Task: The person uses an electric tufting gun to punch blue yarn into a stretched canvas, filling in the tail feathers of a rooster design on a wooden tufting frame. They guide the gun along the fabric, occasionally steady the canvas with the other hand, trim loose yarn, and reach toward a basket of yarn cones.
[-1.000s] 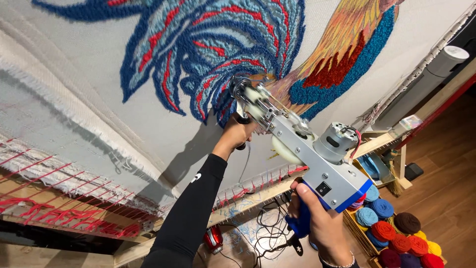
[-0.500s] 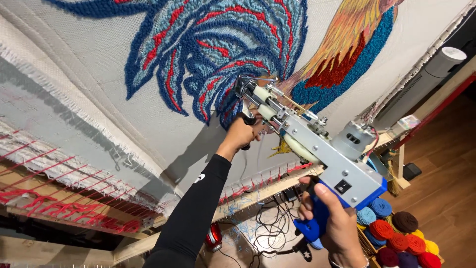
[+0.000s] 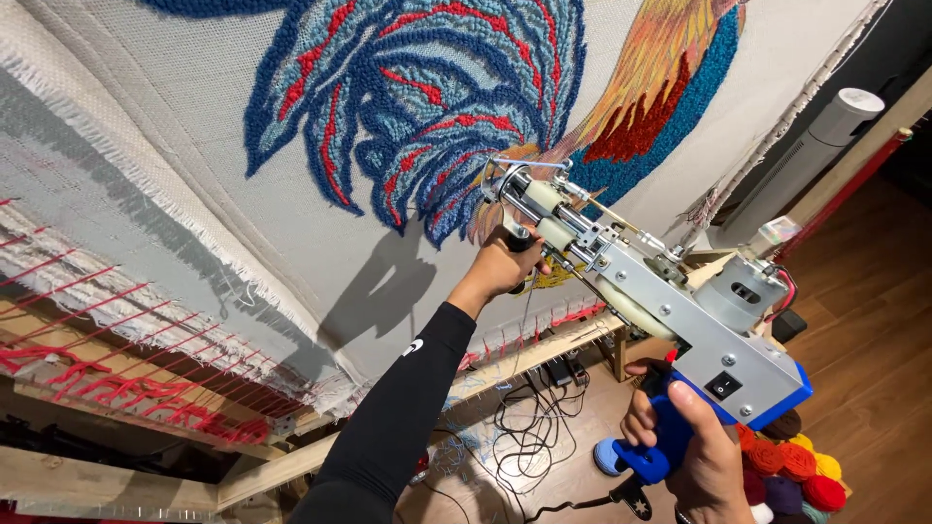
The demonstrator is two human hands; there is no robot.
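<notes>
I hold a metal tufting gun (image 3: 660, 301) with a blue handle, its needle end pointing at a stretched grey cloth (image 3: 175, 146). My left hand (image 3: 505, 264), in a black sleeve, grips the gun's black front handle close to the cloth. My right hand (image 3: 694, 456) is wrapped around the blue rear grip low at the right. The cloth carries a tufted picture (image 3: 437, 97) in blue and red yarn, with an orange, yellow and teal part (image 3: 660, 87) to its right. The needle tip sits near the lower edge of the blue tufting.
The cloth is stretched on a wooden frame (image 3: 262, 466) with red yarn along its edge. Balls of coloured yarn (image 3: 796, 466) lie on the wood floor at the lower right. Black cables (image 3: 524, 427) trail on the floor under the frame. A white cylinder (image 3: 825, 136) stands at the right.
The gun and both hands have shifted right and slightly down along the cloth, and the view has followed. Both grips stay the same.
</notes>
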